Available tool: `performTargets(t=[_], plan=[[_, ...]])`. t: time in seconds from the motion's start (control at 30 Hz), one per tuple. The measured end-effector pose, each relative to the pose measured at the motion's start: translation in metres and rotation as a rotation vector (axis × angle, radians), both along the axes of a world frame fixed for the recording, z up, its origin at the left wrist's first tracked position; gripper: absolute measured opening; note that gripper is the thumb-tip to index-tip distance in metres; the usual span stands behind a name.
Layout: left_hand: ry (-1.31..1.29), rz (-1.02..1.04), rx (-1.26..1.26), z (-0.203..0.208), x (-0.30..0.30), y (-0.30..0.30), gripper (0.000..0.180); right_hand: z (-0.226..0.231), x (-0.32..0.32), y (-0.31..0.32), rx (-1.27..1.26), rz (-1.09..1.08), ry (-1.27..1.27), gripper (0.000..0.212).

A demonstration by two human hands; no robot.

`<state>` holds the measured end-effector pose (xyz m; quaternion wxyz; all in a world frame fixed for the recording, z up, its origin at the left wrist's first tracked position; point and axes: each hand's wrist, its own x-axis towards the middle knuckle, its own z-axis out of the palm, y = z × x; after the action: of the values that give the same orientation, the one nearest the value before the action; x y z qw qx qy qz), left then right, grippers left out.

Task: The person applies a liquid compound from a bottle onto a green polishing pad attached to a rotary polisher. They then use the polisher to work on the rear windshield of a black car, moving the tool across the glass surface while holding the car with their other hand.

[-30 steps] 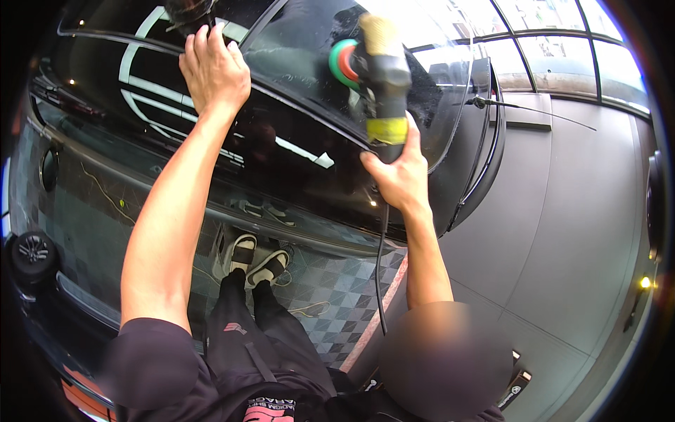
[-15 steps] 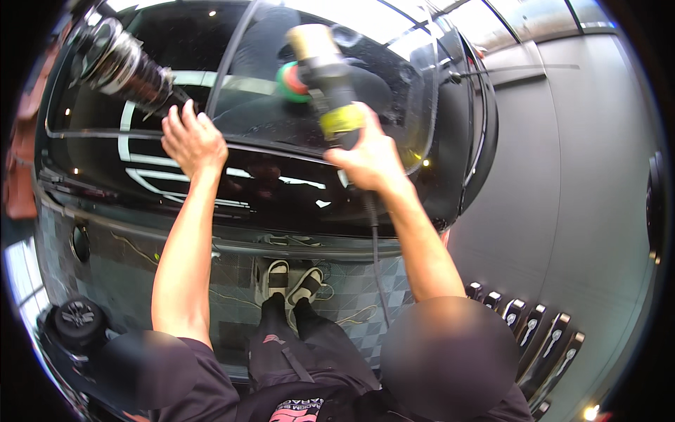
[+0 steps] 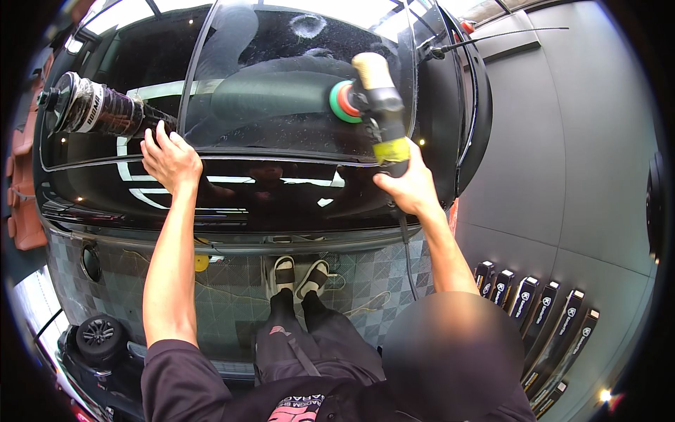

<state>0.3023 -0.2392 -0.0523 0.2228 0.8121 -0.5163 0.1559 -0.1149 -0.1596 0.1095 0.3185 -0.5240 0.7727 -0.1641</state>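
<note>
Here right hand (image 3: 411, 186) grips polisher (image 3: 376, 105) on car glass (image 3: 281, 84), left hand (image 3: 169, 158) flat

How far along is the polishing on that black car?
Done: hard to judge; the glossy black car panel near the person mirrors sharply. In hand: the right hand holds a yellow-taped polishing machine, its green and orange pad on the dark glass; the left hand rests flat. Left: whitish smears higher up the glass.

bright, glare on the glossy car (image 3: 281, 197); edges bent, perhaps softened
</note>
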Motion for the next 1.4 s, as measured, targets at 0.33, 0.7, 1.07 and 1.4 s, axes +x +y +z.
performTargets(t=[0.33, 0.7, 1.07, 1.4], plan=[[0.031, -0.006, 0.004, 0.003, -0.006, -0.001, 0.041, -0.011, 0.017, -0.042, -0.038, -0.008, 0.027, 0.095], [0.022, -0.005, 0.033, -0.003, 0.003, -0.001, 0.043, 0.005, 0.069, -0.058, 0.077, 0.132, -0.037, 0.097], [-0.016, 0.017, 0.001, 0.001, -0.003, 0.0, 0.042, -0.006, -0.036, -0.067, -0.042, -0.057, 0.076, 0.095], [0.019, 0.014, 0.02, 0.002, -0.001, 0.001, 0.043, 0.013, 0.083, -0.094, 0.045, 0.109, -0.006, 0.099]])
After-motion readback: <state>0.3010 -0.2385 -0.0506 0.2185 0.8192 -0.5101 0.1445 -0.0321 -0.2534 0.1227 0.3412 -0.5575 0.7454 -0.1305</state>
